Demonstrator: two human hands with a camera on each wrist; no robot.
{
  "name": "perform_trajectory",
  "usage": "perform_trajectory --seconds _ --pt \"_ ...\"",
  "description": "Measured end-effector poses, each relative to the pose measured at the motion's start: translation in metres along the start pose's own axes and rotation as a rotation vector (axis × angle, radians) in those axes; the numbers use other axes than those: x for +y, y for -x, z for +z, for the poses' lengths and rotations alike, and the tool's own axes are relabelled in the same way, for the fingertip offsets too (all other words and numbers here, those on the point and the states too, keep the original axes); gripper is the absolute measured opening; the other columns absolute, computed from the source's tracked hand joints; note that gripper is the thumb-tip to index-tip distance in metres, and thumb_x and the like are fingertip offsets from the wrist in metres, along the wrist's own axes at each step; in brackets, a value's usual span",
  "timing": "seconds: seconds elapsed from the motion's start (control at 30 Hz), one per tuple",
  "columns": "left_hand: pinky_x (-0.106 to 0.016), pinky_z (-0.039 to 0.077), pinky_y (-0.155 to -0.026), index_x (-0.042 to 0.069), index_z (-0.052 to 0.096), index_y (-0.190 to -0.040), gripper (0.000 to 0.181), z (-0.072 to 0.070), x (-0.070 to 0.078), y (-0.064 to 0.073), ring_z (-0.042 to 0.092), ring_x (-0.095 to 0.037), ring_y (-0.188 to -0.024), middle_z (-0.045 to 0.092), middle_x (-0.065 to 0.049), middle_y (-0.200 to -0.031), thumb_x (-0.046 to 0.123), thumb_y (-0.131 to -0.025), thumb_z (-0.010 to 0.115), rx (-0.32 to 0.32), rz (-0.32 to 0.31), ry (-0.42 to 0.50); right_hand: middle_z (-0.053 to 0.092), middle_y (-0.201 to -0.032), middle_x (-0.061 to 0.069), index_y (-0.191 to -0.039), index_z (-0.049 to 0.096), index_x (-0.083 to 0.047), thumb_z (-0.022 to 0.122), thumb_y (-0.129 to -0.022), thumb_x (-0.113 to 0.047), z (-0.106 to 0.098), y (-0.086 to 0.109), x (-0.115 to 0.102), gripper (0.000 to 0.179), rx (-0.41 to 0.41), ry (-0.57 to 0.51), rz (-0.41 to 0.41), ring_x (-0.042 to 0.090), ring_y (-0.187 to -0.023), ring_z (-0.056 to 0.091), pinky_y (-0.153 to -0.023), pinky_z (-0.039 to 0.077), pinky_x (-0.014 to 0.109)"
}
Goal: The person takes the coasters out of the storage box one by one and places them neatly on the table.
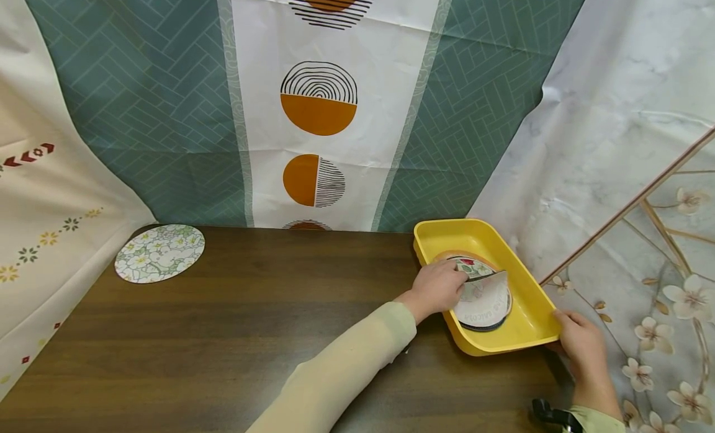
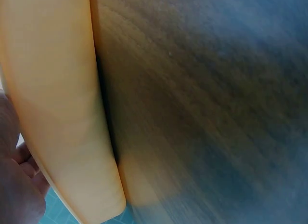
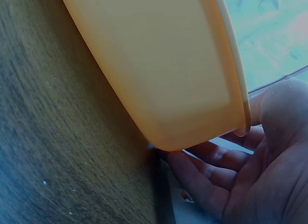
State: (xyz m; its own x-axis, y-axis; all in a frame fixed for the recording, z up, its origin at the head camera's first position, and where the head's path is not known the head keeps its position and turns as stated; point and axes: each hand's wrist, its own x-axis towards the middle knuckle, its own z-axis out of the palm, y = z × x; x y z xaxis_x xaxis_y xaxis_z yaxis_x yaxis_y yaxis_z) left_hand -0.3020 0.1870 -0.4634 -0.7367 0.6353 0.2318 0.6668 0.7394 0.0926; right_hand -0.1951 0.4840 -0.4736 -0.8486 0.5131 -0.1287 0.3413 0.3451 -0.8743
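A yellow plastic tray (image 1: pixel 525 315) stands at the right of the table, its near right corner held by my right hand (image 1: pixel 583 346). In the right wrist view, the fingers (image 3: pixel 207 185) of that hand lie under the corner and the thumb is at the rim. Over the tray's left wall reaches my left hand (image 1: pixel 438 287), pinching a thin round mat in the tray; its fingertips are partly hidden. The round mats (image 1: pixel 483 306) lie overlapped, one with a flower print and one with a pale face. In the left wrist view, the tray's outer wall (image 2: pixel 57 103) hides most of this hand.
A round floral mat (image 1: pixel 160 253) lies at the back left of the brown wooden table (image 1: pixel 251 309). Patterned cloth (image 1: pixel 391 110) hangs behind the table, with more cloth along the left and right sides. The tray stands close to the right cloth (image 1: pixel 642 234).
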Motion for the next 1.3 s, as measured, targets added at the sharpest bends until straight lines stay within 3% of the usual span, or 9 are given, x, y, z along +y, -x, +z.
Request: perform_trajectory --seconds 0.33,0.67,1.07,1.3 --pt "-0.03 0.06 -0.076 0.036 0.077 -0.133 0.024 -0.003 0.002 0.001 0.068 -0.005 -0.101 0.076 0.016 -0.123 0.038 -0.116 0.061 -0.036 -0.024 -0.017 0.066 -0.1 0.005 -0.149 0.054 0.015 0.05 -0.117 -0.035 0.0 0.0 -0.001 0.06 -0.002 0.002 0.0 0.01 -0.07 0.071 -0.067 0.067 0.036" --pt "-0.026 0.06 -0.092 0.038 0.073 -0.147 0.033 -0.015 -0.005 0.0 0.072 -0.003 -0.115 0.076 0.02 -0.134 0.038 -0.117 0.059 0.039 -0.117 0.225 0.066 -0.107 0.013 -0.151 0.054 0.014 0.05 -0.116 -0.036 0.001 0.002 -0.001 0.061 0.002 0.003 0.009 0.011 -0.07 0.072 -0.068 0.068 0.037" --pt "-0.024 0.054 -0.107 0.032 0.073 -0.149 0.035 -0.021 -0.012 0.004 0.068 -0.007 -0.13 0.07 0.015 -0.147 0.033 -0.116 0.062 0.116 -0.104 0.405 0.067 -0.107 0.014 -0.151 0.054 0.014 0.049 -0.117 -0.037 0.001 -0.001 0.001 0.062 0.005 0.018 0.002 0.01 -0.07 0.072 -0.067 0.068 0.037" --pt "-0.018 0.051 -0.107 0.027 0.074 -0.148 0.034 -0.02 -0.017 0.008 0.067 -0.004 -0.13 0.071 0.011 -0.148 0.028 -0.117 0.062 0.143 -0.094 0.587 0.066 -0.097 0.004 -0.149 0.055 0.015 0.051 -0.116 -0.036 0.001 0.0 0.001 0.061 0.006 -0.005 0.003 0.011 -0.07 0.072 -0.067 0.068 0.037"
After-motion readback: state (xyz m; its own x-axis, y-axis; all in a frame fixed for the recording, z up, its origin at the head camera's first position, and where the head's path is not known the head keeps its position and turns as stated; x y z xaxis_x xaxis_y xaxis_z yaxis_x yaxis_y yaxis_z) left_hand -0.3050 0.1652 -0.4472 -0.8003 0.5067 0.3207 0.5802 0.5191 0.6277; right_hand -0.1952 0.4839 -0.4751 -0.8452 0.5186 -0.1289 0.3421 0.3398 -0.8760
